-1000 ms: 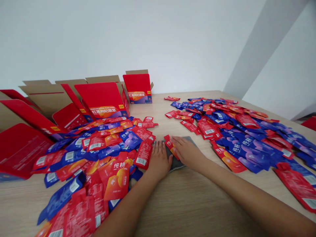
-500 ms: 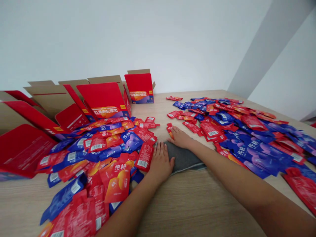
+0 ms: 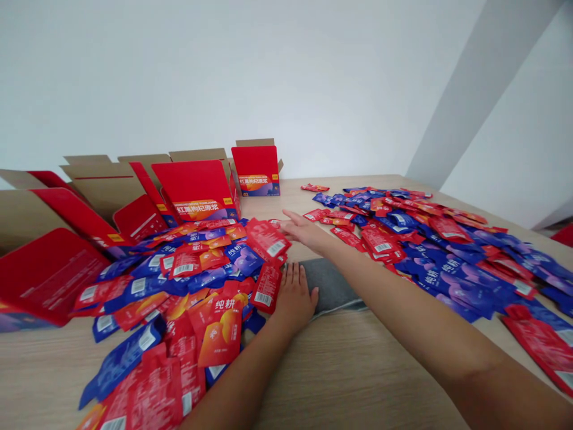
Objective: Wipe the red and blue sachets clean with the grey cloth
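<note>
My left hand (image 3: 295,298) lies flat, fingers stretched forward, on the left end of a folded grey cloth (image 3: 333,280). Close to its fingers on the left is a red pouch (image 3: 267,288) with a barcode. Above the table, my right hand (image 3: 307,232) points left with its fingers apart. Just off its fingertips is another red pouch (image 3: 267,237), tilted over the edge of the left heap; whether the fingers still touch it is hard to tell. Red and blue pouches (image 3: 221,328) lie in that heap beside my left forearm.
A second heap of red and blue pouches (image 3: 430,269) spreads over the right side of the table (image 3: 322,370). Open red cartons (image 3: 192,188) stand along the back left, one smaller-looking carton (image 3: 256,170) farther back. A lone pouch (image 3: 315,187) lies near the wall.
My right hand has lifted off the cloth's far edge and moved up and left. The red pouch under its fingers has gone to the left heap. My left hand stays on the cloth.
</note>
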Tool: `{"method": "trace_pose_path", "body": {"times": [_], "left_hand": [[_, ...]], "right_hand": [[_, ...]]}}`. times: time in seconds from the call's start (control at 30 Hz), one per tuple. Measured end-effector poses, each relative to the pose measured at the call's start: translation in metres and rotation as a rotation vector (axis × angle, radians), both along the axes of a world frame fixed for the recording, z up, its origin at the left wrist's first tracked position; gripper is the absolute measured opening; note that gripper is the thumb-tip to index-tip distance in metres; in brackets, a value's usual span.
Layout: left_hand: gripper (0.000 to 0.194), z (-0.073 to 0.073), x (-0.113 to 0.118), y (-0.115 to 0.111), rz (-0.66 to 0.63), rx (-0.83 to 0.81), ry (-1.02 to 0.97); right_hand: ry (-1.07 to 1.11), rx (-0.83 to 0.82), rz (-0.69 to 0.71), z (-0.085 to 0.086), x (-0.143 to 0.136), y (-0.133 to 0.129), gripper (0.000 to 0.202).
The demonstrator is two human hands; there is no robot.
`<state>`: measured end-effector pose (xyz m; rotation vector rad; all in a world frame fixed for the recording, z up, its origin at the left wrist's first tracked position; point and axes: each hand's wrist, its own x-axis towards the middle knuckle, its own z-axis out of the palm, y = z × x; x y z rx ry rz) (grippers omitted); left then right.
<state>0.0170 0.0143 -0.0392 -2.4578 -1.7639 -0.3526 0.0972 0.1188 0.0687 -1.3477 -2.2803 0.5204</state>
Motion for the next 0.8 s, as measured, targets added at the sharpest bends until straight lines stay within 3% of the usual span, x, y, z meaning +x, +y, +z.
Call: {"method": "trace_pose_path", "body": {"times": [0.07,0.13,0.3,0.47,0.67,0.8], "left_hand": [[0.060,0.001,0.000,0.000,0.002,-0.003,-0.003],[0.061,0.002,0.000,-0.001,0.000,-0.021,-0.005],[0.063,0.007,0.001,-0.001,0.006,-0.059,0.000],[0.062,0.008,0.001,-0.001,0.006,-0.070,0.004],[0.061,0.007,0.000,-0.001,0.007,-0.059,0.008],[0.055,0.004,-0.001,0.000,-0.002,-0.032,0.014]], "right_hand": [[0.084,-0.012,-0.085,-0.003,0.008,0.008,0.053],[-0.074,-0.012,-0.272,-0.014,0.030,0.012,0.054],[-0.280,-0.008,-0.582,-0.052,0.104,0.007,0.057],[-0.370,0.013,-0.566,-0.067,0.131,0.003,0.054],[-0.312,0.038,-0.599,-0.045,0.133,0.004,0.048],[-0.212,-0.026,-0.579,-0.042,0.121,-0.017,0.048]]}}
